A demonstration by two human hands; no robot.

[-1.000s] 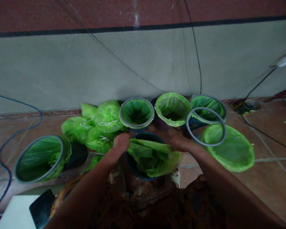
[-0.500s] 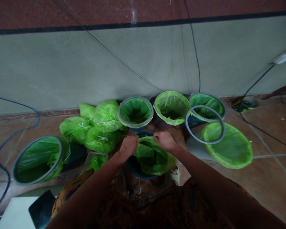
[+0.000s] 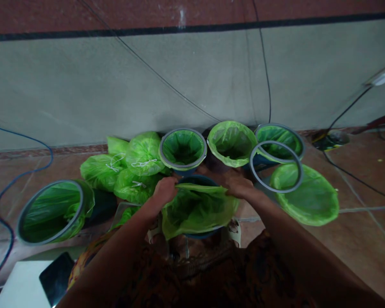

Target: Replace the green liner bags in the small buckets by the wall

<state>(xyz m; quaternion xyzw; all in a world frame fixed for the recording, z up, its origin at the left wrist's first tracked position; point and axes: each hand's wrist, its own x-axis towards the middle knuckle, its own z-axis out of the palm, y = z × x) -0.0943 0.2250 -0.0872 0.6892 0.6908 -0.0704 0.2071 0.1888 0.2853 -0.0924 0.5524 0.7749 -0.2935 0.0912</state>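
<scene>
A thin green bin bag (image 3: 197,214) hangs spread over a dark blue bin (image 3: 197,179) standing between my feet. My left hand (image 3: 166,189) grips the bag's left edge, fingers closed around it. On the opposite side my right hand (image 3: 239,185) is closed on the right part of the same edge. The bag's far edge is stretched between both hands, and its near side drapes over the bin's front rim. Just beyond, a lined bin with a grey ring (image 3: 183,167) and a bin with a folded-over green liner (image 3: 232,162) stand by the wall.
Several tied green bags (image 3: 144,154) are heaped at left, near a tilted lined bin (image 3: 22,222). At right, a loose grey ring (image 3: 253,171) rests against a tilted lined bin (image 3: 321,205). A phone (image 3: 56,278) lies on a white surface (image 3: 22,282). A blue cable (image 3: 9,184) crosses the floor.
My hands have moved apart, the left one leftward and the right one rightward. The bag's mouth is stretched wider, and its near side now hangs over the front of the bin.
</scene>
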